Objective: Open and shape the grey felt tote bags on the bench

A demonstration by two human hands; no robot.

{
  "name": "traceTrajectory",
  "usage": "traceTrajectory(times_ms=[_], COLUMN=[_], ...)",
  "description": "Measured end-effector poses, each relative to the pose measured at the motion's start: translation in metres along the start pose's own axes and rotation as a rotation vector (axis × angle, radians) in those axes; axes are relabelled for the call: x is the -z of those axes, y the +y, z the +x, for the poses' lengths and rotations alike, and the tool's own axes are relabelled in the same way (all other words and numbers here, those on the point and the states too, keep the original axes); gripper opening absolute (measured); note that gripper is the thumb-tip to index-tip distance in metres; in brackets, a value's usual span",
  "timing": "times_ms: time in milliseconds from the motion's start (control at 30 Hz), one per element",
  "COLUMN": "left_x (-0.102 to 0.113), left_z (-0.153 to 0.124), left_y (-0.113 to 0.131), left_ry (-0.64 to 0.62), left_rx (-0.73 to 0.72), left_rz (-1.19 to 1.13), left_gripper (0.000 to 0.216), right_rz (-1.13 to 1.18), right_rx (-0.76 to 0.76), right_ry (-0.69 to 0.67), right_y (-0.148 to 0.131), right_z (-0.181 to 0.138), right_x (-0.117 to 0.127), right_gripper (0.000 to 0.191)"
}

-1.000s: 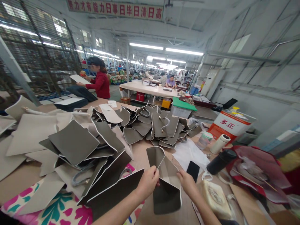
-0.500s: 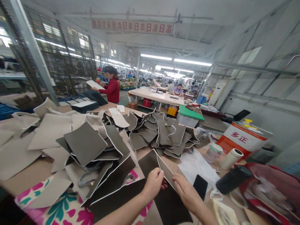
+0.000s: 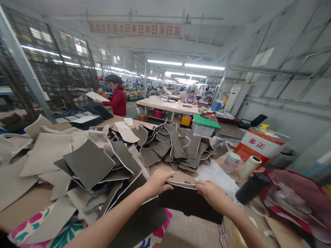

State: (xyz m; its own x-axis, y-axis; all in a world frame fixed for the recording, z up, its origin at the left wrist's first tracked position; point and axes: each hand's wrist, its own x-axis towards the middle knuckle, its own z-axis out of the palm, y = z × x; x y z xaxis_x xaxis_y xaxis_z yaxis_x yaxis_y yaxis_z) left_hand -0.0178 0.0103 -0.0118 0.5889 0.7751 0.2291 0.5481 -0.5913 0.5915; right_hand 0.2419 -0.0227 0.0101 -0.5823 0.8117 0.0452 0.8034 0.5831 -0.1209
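A dark bag panel (image 3: 190, 201) with a pale edge hangs in front of me, its dark inner side towards me. At the right end of its upper edge, my right hand (image 3: 213, 194) is closed on it. My left hand (image 3: 157, 184) is at the other end of that edge, thumb and fingers apart; whether it touches the edge I cannot tell. More dark bag panels (image 3: 89, 163) lie heaped to the left, some with grey handles. Beyond my hands is another pile of dark panels (image 3: 183, 144) with handles and gold-coloured studs.
Beige panels (image 3: 48, 151) cover the table's left side, near a floral cloth (image 3: 69, 229). To the right stand a clear jar (image 3: 231, 162), a cream flask (image 3: 249, 167), a black bottle (image 3: 252, 189) and an orange-white canister (image 3: 258, 144). A person in red (image 3: 119, 100) stands beyond, holding a pale sheet.
The panel between my hands has turned from lying lengthwise to hanging crosswise. My left hand has moved up and left, its fingers spreading from a pinch. The phone is out of sight.
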Motion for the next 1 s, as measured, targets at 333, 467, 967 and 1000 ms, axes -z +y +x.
traceTrajectory(times_ms=[333, 467, 967, 1000], left_x=[-0.005, -0.006, -0.006, -0.004], left_z=[-0.01, -0.005, 0.008, 0.007], left_y=[-0.001, 0.007, 0.028, 0.028], left_ry=[-0.334, -0.334, -0.323, -0.339], left_rx=[0.092, 0.125, 0.084, 0.081], left_rz=[-0.219, -0.223, -0.213, -0.216], left_gripper=[0.032, 0.03, 0.034, 0.034], right_rz=[-0.228, -0.258, -0.104, -0.06], right_rx=[-0.04, 0.053, 0.072, 0.063], right_ry=[0.164, 0.206, 0.218, 0.21], right_y=[0.005, -0.001, -0.018, -0.018], right_z=[0.004, 0.008, 0.005, 0.003], right_x=[0.008, 0.005, 0.024, 0.025], right_gripper=[0.02, 0.02, 0.008, 0.006])
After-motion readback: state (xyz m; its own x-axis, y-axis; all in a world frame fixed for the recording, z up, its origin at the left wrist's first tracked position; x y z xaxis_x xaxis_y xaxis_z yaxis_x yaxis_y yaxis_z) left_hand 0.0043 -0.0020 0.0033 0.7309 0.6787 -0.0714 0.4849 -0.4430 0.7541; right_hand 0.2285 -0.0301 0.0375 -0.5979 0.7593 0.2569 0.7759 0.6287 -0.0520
